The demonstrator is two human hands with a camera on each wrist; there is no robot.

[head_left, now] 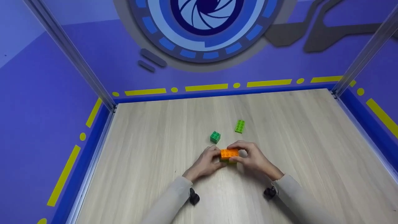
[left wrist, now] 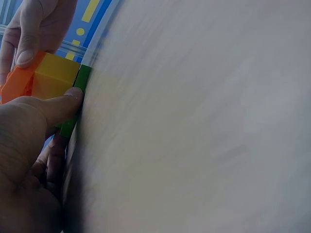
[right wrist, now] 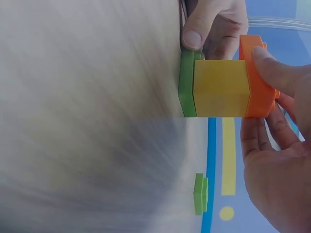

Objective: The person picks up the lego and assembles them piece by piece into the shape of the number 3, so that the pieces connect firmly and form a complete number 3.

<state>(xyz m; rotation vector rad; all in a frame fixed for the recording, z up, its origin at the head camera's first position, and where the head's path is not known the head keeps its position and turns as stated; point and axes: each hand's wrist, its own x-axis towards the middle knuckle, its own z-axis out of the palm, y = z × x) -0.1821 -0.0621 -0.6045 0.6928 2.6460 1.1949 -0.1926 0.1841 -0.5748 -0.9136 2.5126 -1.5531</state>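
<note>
Between the two hands stands a small stack: a thin green brick (right wrist: 187,85) on the table, a yellow block (right wrist: 221,88) above it, and an orange studded brick (head_left: 229,153) on top. My left hand (head_left: 209,160) holds the stack low, its thumb pressed on the green brick in the left wrist view. From the other side, my right hand (head_left: 253,157) pinches the orange brick between thumb and fingers. The orange brick lies right against the yellow block and looks slanted to it in the left wrist view.
Just beyond the hands, a dark green square brick (head_left: 215,137) sits on the wooden table (head_left: 149,140). Farther back and to the right lies a flat light green brick (head_left: 239,126). Blue patterned panels (head_left: 211,74) enclose the table at the back and sides.
</note>
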